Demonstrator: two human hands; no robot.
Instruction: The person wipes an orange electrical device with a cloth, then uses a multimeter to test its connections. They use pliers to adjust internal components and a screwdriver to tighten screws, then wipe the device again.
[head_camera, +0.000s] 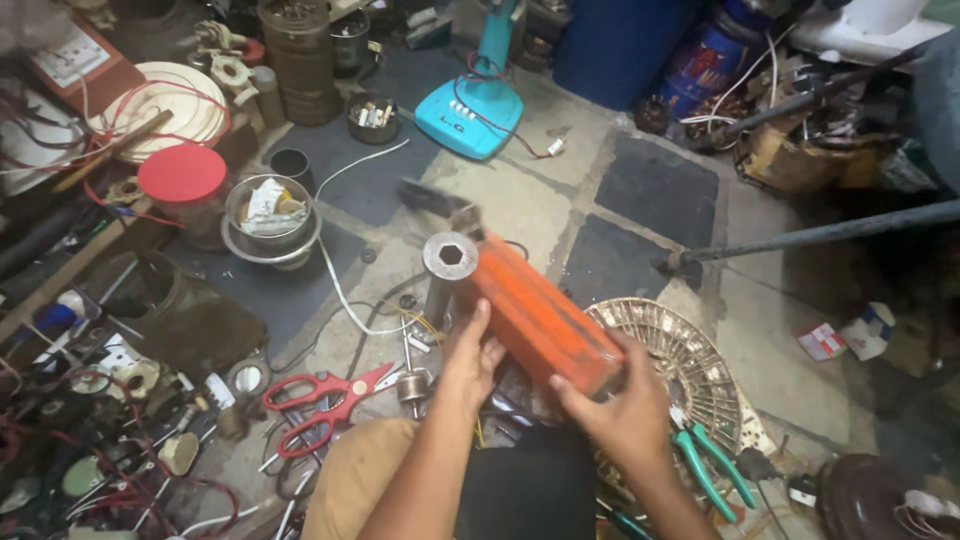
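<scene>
The orange tool, slanting toward eleven o'clock over the floor, is resting in my right hand, whose grip is clasping its near end, while my left hand, fingers loose, is steadying the metal socket; I'm judging a firm, level hold best.

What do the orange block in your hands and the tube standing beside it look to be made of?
Orange block: probably painted metal; matte orange coat, darkened and worn at the edges. Tube: bare metal, likely steel; dull grey sheen, thick wall, hexagonal bore. Right hand grips the block; left hand rests against it.
</scene>
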